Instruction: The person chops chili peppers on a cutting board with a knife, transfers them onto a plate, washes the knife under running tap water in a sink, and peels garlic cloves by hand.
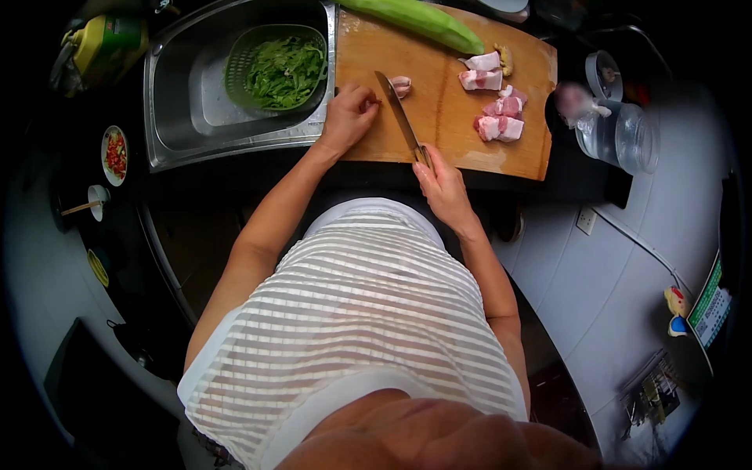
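Note:
My right hand (444, 186) is closed round the handle of a knife (402, 117), whose blade points up and left over the wooden cutting board (407, 47). Just right of the blade tip lies a small pinkish piece (401, 85), perhaps garlic or meat. Over the board's left edge, my left hand (349, 116) has its fingers curled together; whatever they hold, if anything, is too small to name. Chunks of raw pork (499, 128) sit on the right part of the board, with a piece of ginger (504, 59) beside the upper ones. A long green gourd (415, 25) lies along the back.
Left of the board is a steel sink (160, 117) with a green basket (233, 74) of leafy greens (286, 72). A bowl of chopped chilies (116, 155) and a small white cup (98, 202) stand further left. Clear plastic containers (627, 137) stand right of the board.

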A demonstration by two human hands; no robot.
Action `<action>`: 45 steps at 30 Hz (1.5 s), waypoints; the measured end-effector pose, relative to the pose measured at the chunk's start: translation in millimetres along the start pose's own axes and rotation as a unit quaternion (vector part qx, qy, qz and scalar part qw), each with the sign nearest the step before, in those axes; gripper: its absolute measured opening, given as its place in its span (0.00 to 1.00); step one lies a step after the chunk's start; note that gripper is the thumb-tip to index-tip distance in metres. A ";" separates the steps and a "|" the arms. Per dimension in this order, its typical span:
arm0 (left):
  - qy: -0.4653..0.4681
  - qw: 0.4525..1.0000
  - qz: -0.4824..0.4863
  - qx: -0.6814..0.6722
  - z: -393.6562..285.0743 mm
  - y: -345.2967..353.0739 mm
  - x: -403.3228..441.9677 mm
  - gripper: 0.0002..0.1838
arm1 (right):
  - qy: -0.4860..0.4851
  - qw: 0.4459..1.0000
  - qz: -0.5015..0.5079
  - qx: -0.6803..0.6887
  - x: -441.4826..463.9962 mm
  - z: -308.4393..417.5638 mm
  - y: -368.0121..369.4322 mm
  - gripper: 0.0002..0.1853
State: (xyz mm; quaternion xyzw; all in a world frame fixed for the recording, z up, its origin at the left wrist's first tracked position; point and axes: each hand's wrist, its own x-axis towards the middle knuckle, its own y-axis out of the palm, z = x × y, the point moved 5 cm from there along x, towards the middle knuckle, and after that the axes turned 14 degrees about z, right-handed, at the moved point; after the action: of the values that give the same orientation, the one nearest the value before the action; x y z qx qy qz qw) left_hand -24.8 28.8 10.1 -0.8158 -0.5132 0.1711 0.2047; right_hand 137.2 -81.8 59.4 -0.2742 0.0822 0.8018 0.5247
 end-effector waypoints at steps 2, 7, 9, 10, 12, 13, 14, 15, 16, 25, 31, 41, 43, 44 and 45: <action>0.015 1.000 0.008 0.011 0.8 2.8 0.6 0.04 | -0.053 0.996 -0.045 -0.064 -1.5 12.5 6.8 0.17; 0.056 0.995 0.003 0.086 -3.7 2.1 3.3 0.04 | -0.067 0.990 -0.085 -0.092 -4.8 15.0 25.4 0.16; 0.067 0.994 0.011 0.089 -4.9 0.7 4.6 0.04 | -0.045 0.993 -0.084 -0.074 -5.9 16.9 29.3 0.16; 0.075 0.993 0.012 0.092 -5.7 0.7 4.9 0.04 | -0.026 0.995 -0.078 -0.059 -6.0 15.8 31.3 0.16; 0.065 0.995 0.021 0.072 -2.8 1.9 5.7 0.04 | -0.022 0.995 -0.085 -0.052 -5.7 15.4 35.8 0.16; 0.053 0.997 0.022 0.053 -0.5 2.1 6.8 0.04 | -0.022 0.995 -0.088 -0.048 -5.0 15.5 36.9 0.16; 0.054 0.997 0.025 0.052 0.2 2.7 7.2 0.04 | -0.020 0.995 -0.090 -0.047 -4.7 15.4 37.5 0.16; 0.057 0.997 0.021 0.044 0.6 2.1 7.0 0.04 | -0.016 0.995 -0.090 -0.043 -4.5 15.4 38.4 0.16; 0.061 0.997 0.017 0.036 0.8 1.0 7.4 0.04 | -0.014 0.995 -0.089 -0.039 -3.7 15.8 39.0 0.16; 0.062 0.997 0.040 -0.001 5.4 0.8 10.0 0.03 | 0.047 0.998 -0.042 0.026 10.5 24.9 32.3 0.16; 0.065 0.997 0.034 -0.038 8.0 1.9 9.2 0.04 | 0.017 0.998 -0.053 -0.008 37.3 19.4 26.7 0.16; 0.096 0.993 0.040 -0.051 12.4 -4.3 4.5 0.04 | 0.004 0.955 -0.048 0.292 18.9 -0.4 25.8 0.14; 0.079 0.996 0.002 -0.040 12.9 -12.6 3.4 0.03 | -0.039 0.950 -0.086 0.297 5.2 2.4 19.2 0.16; 0.079 0.996 0.003 -0.039 13.1 -14.1 6.2 0.03 | -0.084 0.941 -0.126 0.303 -1.5 2.9 12.4 0.17; 0.091 0.996 -0.014 -0.018 12.8 -17.0 11.8 0.04 | -0.089 0.948 -0.161 0.260 -5.7 -0.9 6.7 0.18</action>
State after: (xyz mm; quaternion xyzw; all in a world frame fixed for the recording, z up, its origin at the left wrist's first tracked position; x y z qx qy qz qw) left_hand -39.2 48.2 7.0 -0.8244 -0.5067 0.0843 0.2379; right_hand 133.3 -89.7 60.7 -0.0653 0.1957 0.6786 0.7050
